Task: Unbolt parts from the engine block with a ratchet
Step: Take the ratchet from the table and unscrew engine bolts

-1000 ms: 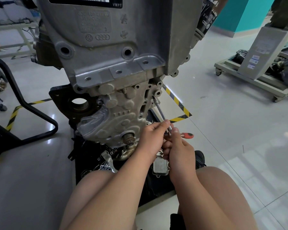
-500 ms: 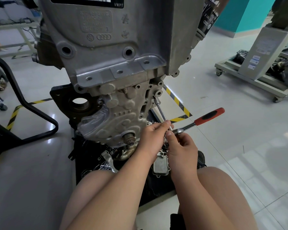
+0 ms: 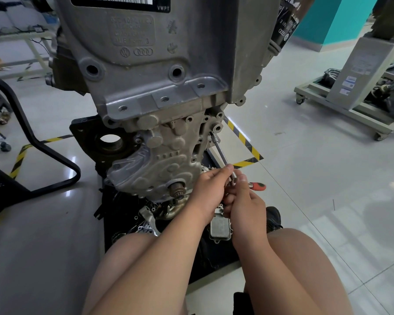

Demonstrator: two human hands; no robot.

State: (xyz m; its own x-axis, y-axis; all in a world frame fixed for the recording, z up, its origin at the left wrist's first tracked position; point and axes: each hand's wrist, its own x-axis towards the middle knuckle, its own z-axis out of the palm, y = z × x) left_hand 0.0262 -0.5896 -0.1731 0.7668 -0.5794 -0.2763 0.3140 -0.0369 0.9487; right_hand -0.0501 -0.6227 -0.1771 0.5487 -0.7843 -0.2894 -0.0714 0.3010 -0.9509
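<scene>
The engine block (image 3: pixel 157 87) is rough grey cast metal, ribbed and dotted with round bolt holes. It stands on a black mat (image 3: pixel 214 258) on the glossy tiled floor (image 3: pixel 305 178). A slim steel extension bar (image 3: pixel 220 151) slants from the block's right edge down to the hands. The left hand (image 3: pixel 210 189) curls round the bar's lower end. The right hand (image 3: pixel 246 205) grips the ratchet (image 3: pixel 258 185) — only its orange-red handle tip shows.

Both bare forearms reach forward side by side; the left grip (image 3: pixel 210 189) curls, thumb stretched forward; the right grip (image 3: pixel 246 205) clenches, touching it, thumb raised.
</scene>
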